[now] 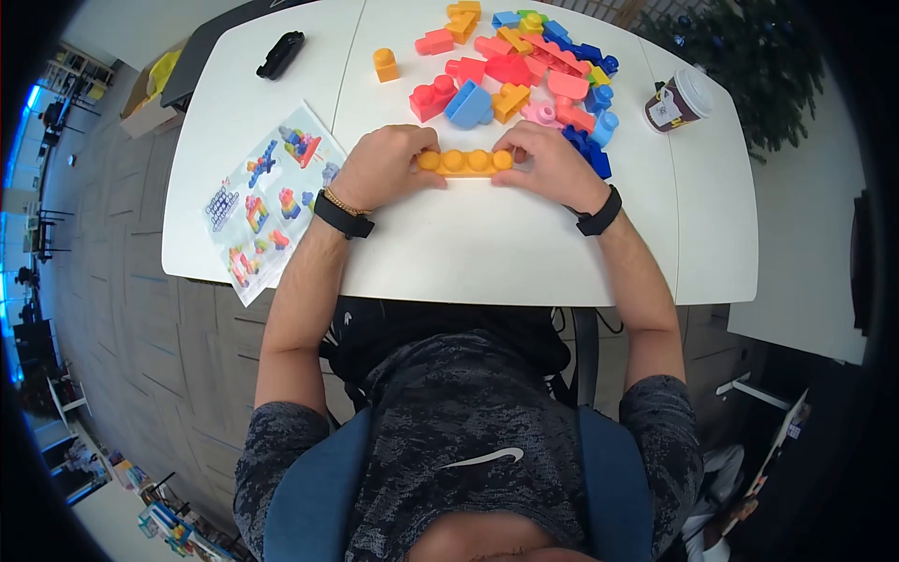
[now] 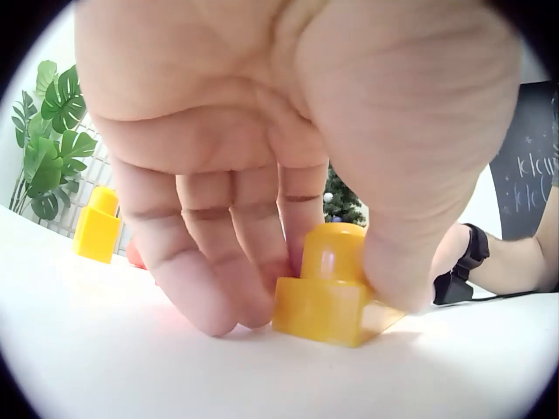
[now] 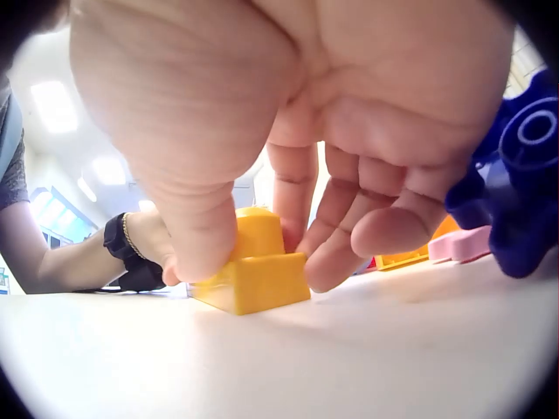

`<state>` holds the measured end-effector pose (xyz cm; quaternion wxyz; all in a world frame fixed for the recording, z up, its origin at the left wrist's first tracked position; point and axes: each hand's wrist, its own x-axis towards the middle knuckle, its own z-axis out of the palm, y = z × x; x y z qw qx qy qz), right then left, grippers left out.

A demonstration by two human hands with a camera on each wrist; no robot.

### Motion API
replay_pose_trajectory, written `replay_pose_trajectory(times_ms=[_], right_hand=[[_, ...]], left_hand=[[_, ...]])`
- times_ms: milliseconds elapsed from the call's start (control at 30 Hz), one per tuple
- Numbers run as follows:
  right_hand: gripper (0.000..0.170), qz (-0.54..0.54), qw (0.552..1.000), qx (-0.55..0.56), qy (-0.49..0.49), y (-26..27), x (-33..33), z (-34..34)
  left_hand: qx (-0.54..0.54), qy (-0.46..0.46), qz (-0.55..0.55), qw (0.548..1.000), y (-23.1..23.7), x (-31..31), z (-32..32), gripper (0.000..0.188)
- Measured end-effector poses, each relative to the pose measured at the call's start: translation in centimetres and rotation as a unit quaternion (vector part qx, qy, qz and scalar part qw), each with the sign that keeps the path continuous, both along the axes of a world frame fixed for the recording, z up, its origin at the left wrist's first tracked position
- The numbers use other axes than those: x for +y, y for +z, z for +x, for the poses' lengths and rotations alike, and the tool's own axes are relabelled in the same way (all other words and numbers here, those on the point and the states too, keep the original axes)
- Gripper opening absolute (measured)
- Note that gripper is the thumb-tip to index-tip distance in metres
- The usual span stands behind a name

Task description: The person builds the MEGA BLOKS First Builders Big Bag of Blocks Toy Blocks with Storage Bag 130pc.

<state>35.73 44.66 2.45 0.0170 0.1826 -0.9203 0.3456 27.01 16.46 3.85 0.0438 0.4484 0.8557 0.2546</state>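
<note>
Now L hand (image 1: 386, 165) & R hand (image 1: 552, 163) pinch yellow 4-stud piece (image 1: 464, 164), thumb/fingers clamped at opp. ends; uneven push could skew it into nearby block pile (image 1: 507, 70).

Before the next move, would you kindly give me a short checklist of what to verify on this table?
1. Left hand on the long yellow block: ok, it pinches one end.
2. Right hand on it: ok, it pinches the other end.
3. Studs facing up: ok, four show in the head view.
4. Block's underside: cannot tell, hidden in all three views.
5. Picture sheet wholly on the table: not ok, its near corner sticks out past the edge.
6. Cup upright, lid on: ok.
</note>
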Motion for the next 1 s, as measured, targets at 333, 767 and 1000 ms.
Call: replay_pose_trajectory(times_ms=[333, 767, 1000], right_hand=[[0.030, -0.081, 0.991, 0.046, -0.095, 2.1, 1.6, -0.4], [0.037, -0.067, 0.989, 0.120, -0.047, 3.4, -1.2, 0.9], [0.039, -0.038, 0.990, 0.098, 0.097, 4.3, -4.5, 3.8]], left_hand=[[0.142, 0.172, 0.067, 0.972, 0.1, 1.0, -2.9, 0.050], [0.059, 0.148, 0.086, 0.983, 3.1, -2.0, 1.4, 0.036], [0.013, 0.103, 0.046, 0.994, 1.9, -1.9, 8.6, 0.033]])
